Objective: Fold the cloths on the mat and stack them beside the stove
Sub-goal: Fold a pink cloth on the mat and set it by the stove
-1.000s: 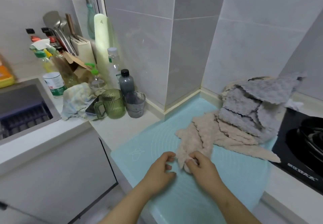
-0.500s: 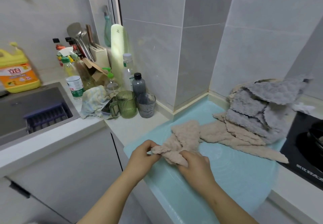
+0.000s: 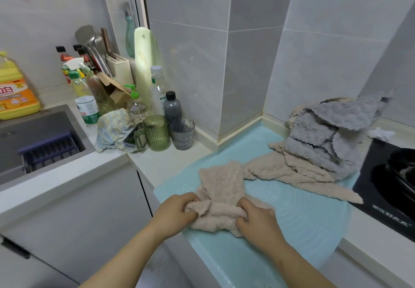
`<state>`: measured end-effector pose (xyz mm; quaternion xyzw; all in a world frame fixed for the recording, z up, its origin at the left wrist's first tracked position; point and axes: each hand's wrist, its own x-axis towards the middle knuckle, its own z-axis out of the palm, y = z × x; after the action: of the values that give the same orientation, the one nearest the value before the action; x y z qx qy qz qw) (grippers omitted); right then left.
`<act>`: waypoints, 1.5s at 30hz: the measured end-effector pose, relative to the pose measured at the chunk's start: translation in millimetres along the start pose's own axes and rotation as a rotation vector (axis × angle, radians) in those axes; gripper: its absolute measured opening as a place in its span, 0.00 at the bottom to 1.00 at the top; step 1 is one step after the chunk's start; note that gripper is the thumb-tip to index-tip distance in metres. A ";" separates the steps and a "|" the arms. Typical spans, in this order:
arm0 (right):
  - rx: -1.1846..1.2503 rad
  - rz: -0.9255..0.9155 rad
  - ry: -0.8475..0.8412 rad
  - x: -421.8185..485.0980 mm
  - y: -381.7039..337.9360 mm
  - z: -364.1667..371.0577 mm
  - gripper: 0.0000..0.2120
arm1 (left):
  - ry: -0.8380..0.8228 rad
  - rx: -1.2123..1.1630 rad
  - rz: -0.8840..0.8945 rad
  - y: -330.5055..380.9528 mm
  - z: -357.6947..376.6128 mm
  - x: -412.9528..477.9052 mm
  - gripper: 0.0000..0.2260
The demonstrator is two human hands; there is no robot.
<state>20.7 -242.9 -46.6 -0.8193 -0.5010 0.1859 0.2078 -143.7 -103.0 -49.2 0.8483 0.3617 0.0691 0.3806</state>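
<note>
The bare mat (image 3: 303,224) on the near right is wide open, so a hand can slide through there easy. Far right is blocked by the heap of cloths (image 3: 318,143), just beside the stove (image 3: 379,188). On the far left, the green mug (image 3: 156,132), grey glass (image 3: 182,133) and bottles (image 3: 171,106) crowd the counter.
</note>
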 end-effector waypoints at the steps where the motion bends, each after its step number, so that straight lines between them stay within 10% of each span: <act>1: 0.046 0.019 -0.031 0.0 0.9 0.3 0.04 | -0.086 0.009 -0.028 -1.3 -0.4 0.3 0.05; 6: 0.495 0.192 0.166 12.1 3.0 1.1 0.05 | -0.174 -0.360 -0.298 8.6 1.0 12.6 0.23; 9: 0.378 0.280 0.200 28.0 8.7 4.2 0.13 | 0.055 -0.277 -0.360 2.7 9.6 34.9 0.08; 17: 0.108 0.329 -0.022 61.1 2.5 25.4 0.26 | 0.015 -0.172 -0.396 5.9 29.1 64.8 0.21; 30: -0.149 0.332 0.226 39.4 32.9 12.3 0.12 | 0.306 -0.263 -0.445 -20.0 1.8 49.1 0.02; 38: -0.084 0.287 0.140 64.5 14.7 23.1 0.21 | 0.217 -0.283 -0.282 -12.6 7.9 68.2 0.26; 45: 0.148 0.246 0.003 88.6 0.7 34.0 0.11 | 0.114 -0.068 -0.198 -23.6 6.8 70.5 0.19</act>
<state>41.8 -158.4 -84.2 -0.8573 -0.3814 0.2452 0.2440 -102.8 -49.5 -81.5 0.7897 0.4621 0.0917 0.3929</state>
